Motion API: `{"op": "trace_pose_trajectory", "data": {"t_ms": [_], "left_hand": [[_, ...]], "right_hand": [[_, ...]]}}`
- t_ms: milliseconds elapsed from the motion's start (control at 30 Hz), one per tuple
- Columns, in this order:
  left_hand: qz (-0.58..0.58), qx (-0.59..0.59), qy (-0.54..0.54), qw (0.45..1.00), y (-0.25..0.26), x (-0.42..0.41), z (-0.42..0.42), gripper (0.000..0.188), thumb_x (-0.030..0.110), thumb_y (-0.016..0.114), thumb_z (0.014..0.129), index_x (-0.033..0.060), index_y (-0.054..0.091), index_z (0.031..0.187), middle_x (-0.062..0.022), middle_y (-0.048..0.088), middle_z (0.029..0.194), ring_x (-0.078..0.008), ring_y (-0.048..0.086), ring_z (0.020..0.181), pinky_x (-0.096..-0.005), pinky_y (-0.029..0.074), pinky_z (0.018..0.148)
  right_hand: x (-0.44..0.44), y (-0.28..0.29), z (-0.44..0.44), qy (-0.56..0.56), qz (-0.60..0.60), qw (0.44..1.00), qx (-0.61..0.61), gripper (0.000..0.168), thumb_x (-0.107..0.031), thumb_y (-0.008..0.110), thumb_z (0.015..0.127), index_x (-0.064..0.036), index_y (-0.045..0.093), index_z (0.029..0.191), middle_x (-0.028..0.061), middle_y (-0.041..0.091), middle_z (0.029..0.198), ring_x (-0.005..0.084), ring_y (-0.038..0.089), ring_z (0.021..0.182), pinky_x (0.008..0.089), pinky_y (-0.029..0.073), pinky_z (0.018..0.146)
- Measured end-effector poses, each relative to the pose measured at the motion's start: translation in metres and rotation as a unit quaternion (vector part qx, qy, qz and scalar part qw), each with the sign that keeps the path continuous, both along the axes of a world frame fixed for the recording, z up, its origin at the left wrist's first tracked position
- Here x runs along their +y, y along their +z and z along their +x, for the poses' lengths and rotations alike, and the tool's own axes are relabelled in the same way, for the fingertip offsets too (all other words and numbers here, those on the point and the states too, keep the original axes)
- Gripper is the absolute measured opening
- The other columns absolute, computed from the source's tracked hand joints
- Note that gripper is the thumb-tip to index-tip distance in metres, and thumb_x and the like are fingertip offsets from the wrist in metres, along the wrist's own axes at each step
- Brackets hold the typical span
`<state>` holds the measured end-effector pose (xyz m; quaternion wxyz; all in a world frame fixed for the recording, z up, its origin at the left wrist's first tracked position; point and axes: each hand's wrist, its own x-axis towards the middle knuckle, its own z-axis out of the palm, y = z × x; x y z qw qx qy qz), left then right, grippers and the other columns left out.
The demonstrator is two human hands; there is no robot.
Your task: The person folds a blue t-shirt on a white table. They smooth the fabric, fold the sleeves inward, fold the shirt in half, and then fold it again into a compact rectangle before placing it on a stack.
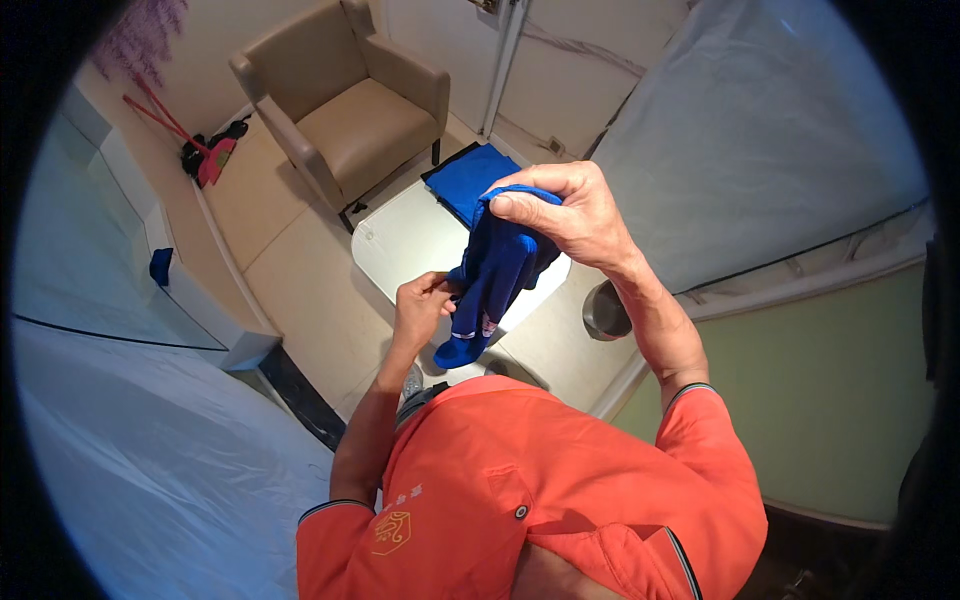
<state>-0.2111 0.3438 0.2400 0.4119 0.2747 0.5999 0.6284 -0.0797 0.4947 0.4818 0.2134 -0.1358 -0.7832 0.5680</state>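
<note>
A dark blue cloth item (495, 274), perhaps a garment, hangs in loose folds before me. My right hand (562, 210) pinches its upper edge between thumb and fingers. Lower down, my left hand (424, 304) has its fingertips on the left edge of the cloth. A lighter blue end with a small white mark dangles at the bottom. Behind it stands a low white table (405, 232), partly hidden by the cloth. A folded blue cloth (472, 176) with dark edges lies at the table's far end.
A beige armchair (367, 127) stands beyond the table. On the right floor is a dark round bin (606, 311). A small dark blue object (160, 266) rests on the white ledge (202, 300) at left. A red-handled dustpan-like object (216, 159) lies by the wall. Translucent sheeting (780, 142) hangs at right.
</note>
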Motion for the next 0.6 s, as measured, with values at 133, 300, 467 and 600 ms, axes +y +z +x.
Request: {"op": "trace_pose_trajectory", "data": {"t_ms": [133, 300, 467, 600], "left_hand": [[0.042, -0.004, 0.088, 0.995, -0.001, -0.003, -0.022, 0.019, 0.003, 0.056, 0.091, -0.0028, 0.066, 0.107, -0.0042, 0.066, 0.082, -0.0090, 0.062, 0.064, -0.0212, 0.051, 0.057], [0.128, 0.218, 0.206, 0.945, 0.024, -0.021, -0.074, 0.013, 0.004, 0.061, 0.091, 0.0014, 0.065, 0.103, -0.0085, 0.061, 0.108, -0.0158, 0.056, 0.099, -0.0248, 0.047, 0.079], [0.116, 0.178, 0.236, 0.948, 0.070, -0.024, -0.104, 0.020, 0.018, 0.056, 0.099, 0.0002, 0.065, 0.100, 0.0046, 0.057, 0.082, -0.0070, 0.049, 0.075, -0.0193, 0.039, 0.069], [0.160, 0.353, 0.306, 0.869, 0.096, -0.022, -0.111, 0.019, 0.016, 0.052, 0.101, 0.0006, 0.062, 0.102, -0.0020, 0.057, 0.083, -0.0093, 0.048, 0.074, -0.0211, 0.038, 0.066]], "right_hand": [[0.007, 0.003, 0.005, -0.024, 0.000, 1.000, 0.019, 0.025, -0.022, 0.075, 0.085, 0.000, 0.074, 0.095, 0.0024, 0.069, 0.080, 0.0063, 0.060, 0.074, 0.0227, 0.049, 0.066], [0.032, -0.005, 0.014, -0.083, 0.017, 0.994, 0.062, 0.021, -0.019, 0.073, 0.087, 0.001, 0.074, 0.096, 0.0033, 0.071, 0.085, 0.0076, 0.062, 0.080, 0.0231, 0.051, 0.073], [0.045, -0.004, 0.013, -0.077, 0.057, 0.991, 0.093, 0.019, -0.017, 0.073, 0.088, 0.001, 0.074, 0.093, 0.0033, 0.069, 0.080, 0.0080, 0.060, 0.074, 0.0203, 0.048, 0.068], [0.045, -0.008, 0.010, -0.091, -0.022, 0.991, 0.096, 0.020, -0.017, 0.075, 0.086, 0.002, 0.073, 0.092, 0.0042, 0.070, 0.081, 0.0086, 0.062, 0.075, 0.0212, 0.050, 0.069]]}}
